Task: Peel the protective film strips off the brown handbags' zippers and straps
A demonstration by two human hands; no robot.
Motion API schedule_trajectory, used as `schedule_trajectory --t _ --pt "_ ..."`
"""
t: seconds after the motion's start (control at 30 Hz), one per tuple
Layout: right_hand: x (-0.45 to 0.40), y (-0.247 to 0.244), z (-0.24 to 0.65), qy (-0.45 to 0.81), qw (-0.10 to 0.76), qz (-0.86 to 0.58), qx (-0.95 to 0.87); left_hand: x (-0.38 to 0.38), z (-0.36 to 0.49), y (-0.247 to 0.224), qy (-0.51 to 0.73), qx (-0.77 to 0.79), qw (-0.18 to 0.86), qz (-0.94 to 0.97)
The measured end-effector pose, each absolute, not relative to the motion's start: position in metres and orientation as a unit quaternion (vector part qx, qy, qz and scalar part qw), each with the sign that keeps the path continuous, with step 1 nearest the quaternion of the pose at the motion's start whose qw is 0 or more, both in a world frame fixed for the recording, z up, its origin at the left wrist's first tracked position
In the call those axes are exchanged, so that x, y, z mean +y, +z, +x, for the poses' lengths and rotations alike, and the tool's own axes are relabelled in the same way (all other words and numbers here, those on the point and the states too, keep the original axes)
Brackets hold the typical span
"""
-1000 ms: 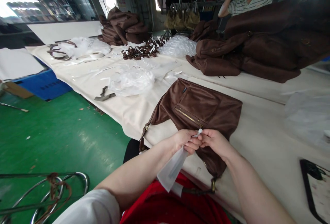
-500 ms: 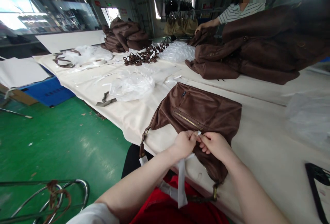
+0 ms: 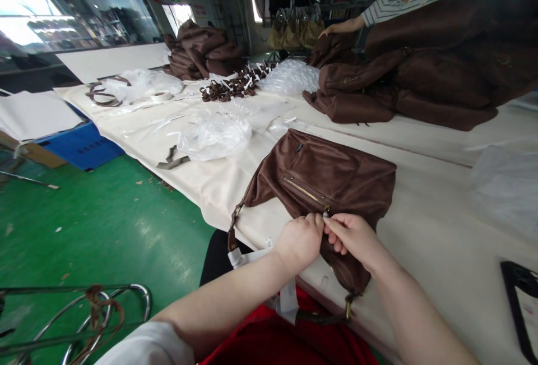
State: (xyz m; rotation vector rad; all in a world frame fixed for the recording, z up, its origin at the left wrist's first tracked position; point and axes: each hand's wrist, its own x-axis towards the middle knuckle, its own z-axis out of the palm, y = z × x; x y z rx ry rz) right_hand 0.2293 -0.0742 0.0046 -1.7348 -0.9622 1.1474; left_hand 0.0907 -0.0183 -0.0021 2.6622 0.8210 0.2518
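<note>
Left hand (image 3: 301, 241) rolled knuckles-up since last frame; fingertips hidden, can't tell hold. Right hand (image 3: 355, 239) fingers pinched together on white-wrapped zipper pull (image 3: 325, 215). Brown bag (image 3: 336, 171) beneath, at near desk (image 3: 432, 225) edge; desk room right.

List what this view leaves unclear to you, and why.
Head view:
Whether the left hand grips anything: hidden by its own knuckles.
White piece by the right hand: too small to identify.
Rest of the phone: cut off by the right edge.
Lettering on the blue box: too blurred to read.
</note>
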Motion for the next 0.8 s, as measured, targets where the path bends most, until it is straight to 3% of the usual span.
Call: schedule_trajectory --t 0.23,0.4,0.47,0.63,0.8 --pt "-0.074 0.002 0.224 0.481 0.442 -0.661 -0.370 -0.014 0.078 -0.002 0.200 0.349 0.324 0.856" --pt "-0.070 -0.006 0.223 0.502 0.437 -0.650 -0.366 -0.007 0.086 0.000 0.178 0.365 0.707 0.578" --pt "-0.069 -0.007 0.224 0.511 0.439 -0.644 -0.362 -0.002 0.087 0.003 0.119 0.358 0.792 0.480" --pt "-0.069 -0.005 0.223 0.519 0.429 -0.652 -0.349 0.010 0.079 0.007 0.002 0.230 0.946 0.228" --pt "-0.068 -0.004 0.222 0.517 0.400 -0.679 -0.335 0.005 0.074 0.004 0.002 0.147 0.987 0.067"
